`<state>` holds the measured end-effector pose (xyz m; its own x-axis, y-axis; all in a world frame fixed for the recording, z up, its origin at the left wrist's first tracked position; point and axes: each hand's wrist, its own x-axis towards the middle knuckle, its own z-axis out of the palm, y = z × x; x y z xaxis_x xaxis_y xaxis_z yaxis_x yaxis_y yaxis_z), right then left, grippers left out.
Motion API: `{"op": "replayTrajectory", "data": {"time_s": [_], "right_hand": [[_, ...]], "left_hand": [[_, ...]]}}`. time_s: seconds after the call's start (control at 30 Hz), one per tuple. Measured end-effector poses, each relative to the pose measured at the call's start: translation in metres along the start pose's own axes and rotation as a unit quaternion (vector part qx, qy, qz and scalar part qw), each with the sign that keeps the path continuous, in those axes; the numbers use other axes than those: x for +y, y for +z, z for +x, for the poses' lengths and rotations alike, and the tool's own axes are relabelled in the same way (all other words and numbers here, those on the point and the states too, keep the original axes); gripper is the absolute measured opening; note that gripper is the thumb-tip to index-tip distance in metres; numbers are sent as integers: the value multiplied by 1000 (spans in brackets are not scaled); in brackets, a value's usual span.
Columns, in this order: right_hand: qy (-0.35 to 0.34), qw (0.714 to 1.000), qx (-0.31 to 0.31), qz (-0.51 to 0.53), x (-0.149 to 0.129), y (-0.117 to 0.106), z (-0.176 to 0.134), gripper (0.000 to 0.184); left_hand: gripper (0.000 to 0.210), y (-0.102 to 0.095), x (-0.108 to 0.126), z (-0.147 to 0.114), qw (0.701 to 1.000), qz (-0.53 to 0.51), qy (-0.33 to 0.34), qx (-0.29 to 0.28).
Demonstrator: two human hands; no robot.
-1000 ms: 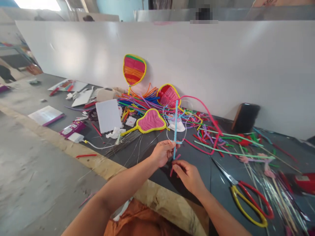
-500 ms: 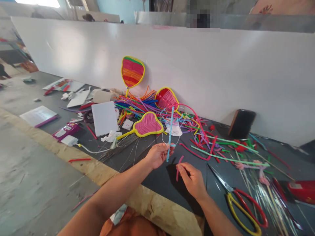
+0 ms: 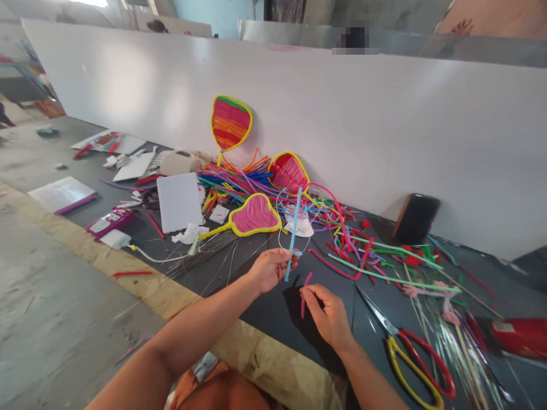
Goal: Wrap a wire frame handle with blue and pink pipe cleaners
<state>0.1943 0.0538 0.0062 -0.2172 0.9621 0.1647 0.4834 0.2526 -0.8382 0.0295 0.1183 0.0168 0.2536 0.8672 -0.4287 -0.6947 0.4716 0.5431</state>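
Between its fingertips my left hand (image 3: 270, 270) pinches a light blue pipe cleaner (image 3: 294, 222), which stands nearly upright with a short crosspiece at the fingers. Lower and to the right, my right hand (image 3: 325, 313) grips a short pink pipe cleaner (image 3: 306, 285) between thumb and index finger. The two pieces are apart. Behind the blue one lies a white piece with thin loops (image 3: 299, 225). Left of it rests a fan shape with a yellow rim and pink filling (image 3: 255, 215).
Scissors with red and yellow handles (image 3: 399, 336) lie right of my right hand. A phone (image 3: 415, 218) leans against the white partition (image 3: 384, 125). Loose pipe cleaners (image 3: 243, 176) are heaped at the back. A purple device (image 3: 111, 221) and a white card (image 3: 179, 203) sit left.
The view has shifted slightly, so most things on the table sit a little further left. Both hands keep their pipe cleaners, with little other movement.
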Motion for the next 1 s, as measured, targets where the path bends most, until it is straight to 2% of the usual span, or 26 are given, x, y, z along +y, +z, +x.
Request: {"op": "replayTrajectory", "data": {"time_s": [0.6,1.0], "right_hand": [[-23,999,-1,-23,1,7,5,28],[-24,999,10,-19,4,7,3,28]], "left_hand": [[10,2,0,-5,1000,24,18,1],[20,0,-5,0,998,39,42,-1]]}}
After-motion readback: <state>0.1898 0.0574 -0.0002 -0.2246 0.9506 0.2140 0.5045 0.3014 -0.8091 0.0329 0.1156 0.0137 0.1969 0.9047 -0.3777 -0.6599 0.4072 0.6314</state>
